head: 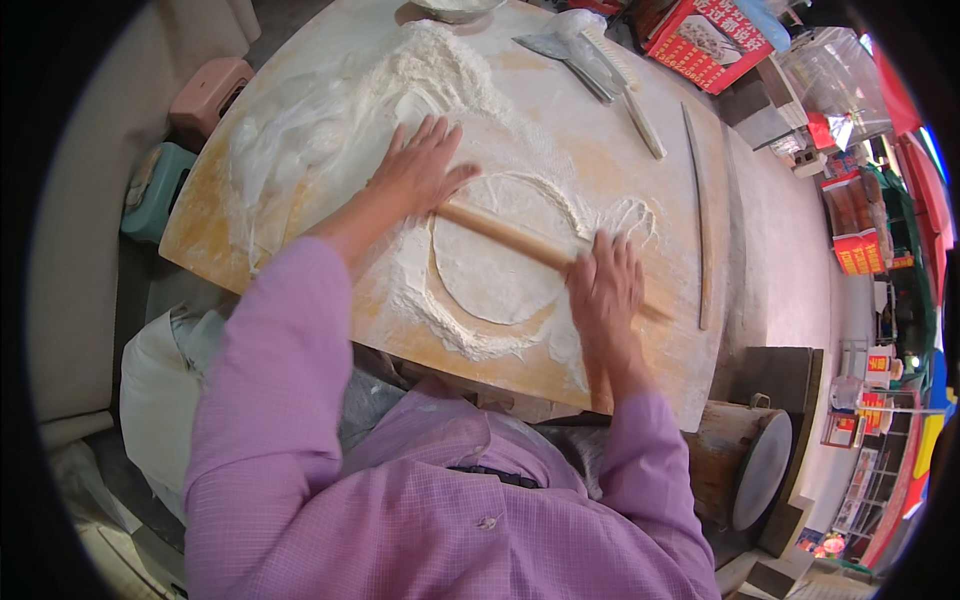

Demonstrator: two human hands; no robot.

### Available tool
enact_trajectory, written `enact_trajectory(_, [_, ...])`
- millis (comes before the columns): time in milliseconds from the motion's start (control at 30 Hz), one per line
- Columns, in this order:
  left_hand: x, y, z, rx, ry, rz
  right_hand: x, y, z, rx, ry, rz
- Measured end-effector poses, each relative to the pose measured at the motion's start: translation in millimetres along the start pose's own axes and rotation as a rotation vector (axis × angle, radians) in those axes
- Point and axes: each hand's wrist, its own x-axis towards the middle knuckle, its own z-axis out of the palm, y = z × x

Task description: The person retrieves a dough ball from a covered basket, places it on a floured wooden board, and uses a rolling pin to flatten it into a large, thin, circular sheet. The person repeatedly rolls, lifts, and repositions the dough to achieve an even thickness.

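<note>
A thin round sheet of dough (487,277) lies on a floured wooden board (667,375) in front of me. Across it runs a wooden rolling pin (506,236), slanting from upper left to lower right. My left hand (420,169) is flat at the pin's upper left end, fingers stretched and spread, palm against the wood. Over the pin's right part lies my right hand (606,289), fingers extended and slightly blurred. The pin's right tip sticks out beyond it. Loose flour (450,334) rings the sheet's near side.
Behind the dough rises a flour heap (435,67), with a clear plastic bag (281,142) to its left. A scraper (544,46) and a brush (609,60) lie farther back. A thin wooden stick (699,217) rests near the right edge. A metal drum (720,457) stands below right.
</note>
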Motion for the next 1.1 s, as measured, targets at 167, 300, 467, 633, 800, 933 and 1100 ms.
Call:
enact_trajectory(167, [-99.7, -25.3, -18.6, 0.007, -0.065, 0.454, -117.3, -19.8, -46.7, 0.197, -0.16, -0.244])
enact_trajectory(300, [-98.1, -22.3, -20.2, 0.07, -0.061, 0.466, -101.5, -1.7, -45.0, 0.066, -0.202, -0.235])
enact_trajectory(467, [-2.1, 17.6, 6.6, 0.001, 0.081, 0.157, -0.1, 47.4, -22.3, 0.038, -0.069, 0.15])
enact_trajectory(633, [-4.4, 45.1, 15.6, -0.162, -0.118, 0.091, -36.5, 35.1, -32.4, 0.066, -0.011, -0.17])
enact_trajectory(800, [-12.5, 64.9, -0.2, -0.006, -0.221, 0.298, -54.2, 8.8, -42.5, 0.3, -0.003, -0.284])
enact_trajectory(933, [-42.6, 63.0, -3.9, 0.045, -0.216, 0.028, -62.5, 5.2, -43.5, 0.366, 0.059, -0.484])
enact_trajectory(1100, [-109.5, 59.7, -31.9, -0.103, -0.387, -0.053, -72.4, 6.6, -50.0, 0.283, 0.021, -0.381])
